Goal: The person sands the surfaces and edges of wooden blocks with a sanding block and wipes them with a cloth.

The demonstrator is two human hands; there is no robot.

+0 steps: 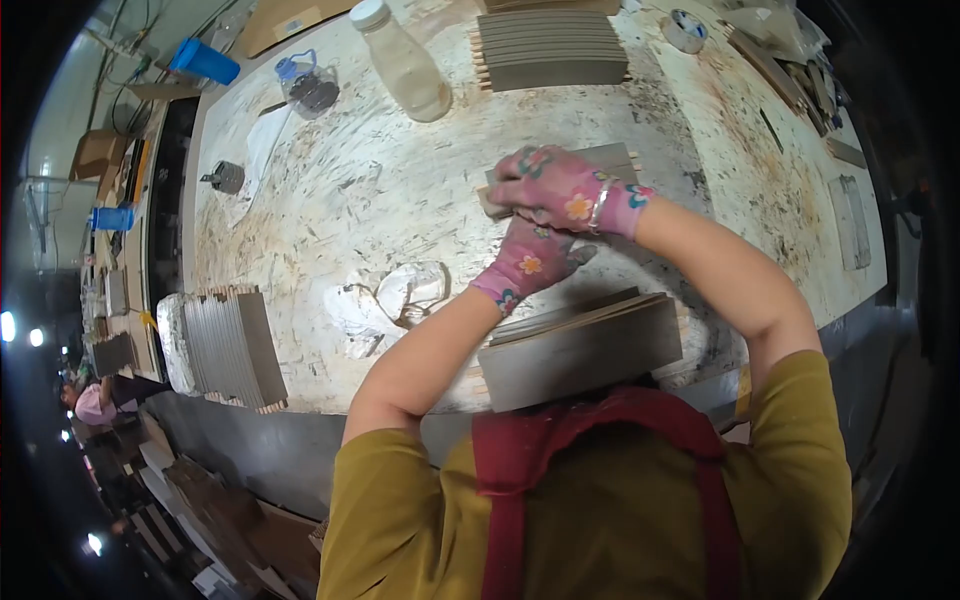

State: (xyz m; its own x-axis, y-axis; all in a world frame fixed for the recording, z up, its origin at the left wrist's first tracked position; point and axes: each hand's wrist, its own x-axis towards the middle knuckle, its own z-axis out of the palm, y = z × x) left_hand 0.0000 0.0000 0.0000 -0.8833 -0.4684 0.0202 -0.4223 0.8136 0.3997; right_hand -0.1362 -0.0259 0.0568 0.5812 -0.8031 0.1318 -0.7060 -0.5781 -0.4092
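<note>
Both my hands wear pink gloves with a flower pattern and meet near the middle of the table. My right hand (565, 190) lies over a flat grey panel (612, 158), its fingers bent together around the panel's left end. Just below it is my left hand (527, 262), its thumb pointing right; its other fingers are hidden under the right hand. Light wooden pegs stick out from the panel's ends. Close to my body stands a small stack of grey panels (585, 350), leaning together.
A pegged panel stack (555, 50) stands at the back, another (235, 345) at the left. White crumpled cloth (385, 305) lies left of my left forearm. A cloudy bottle (405, 65), a cut-down jug (308, 85), a tape roll (684, 32) and a grey block (850, 222) surround the work area.
</note>
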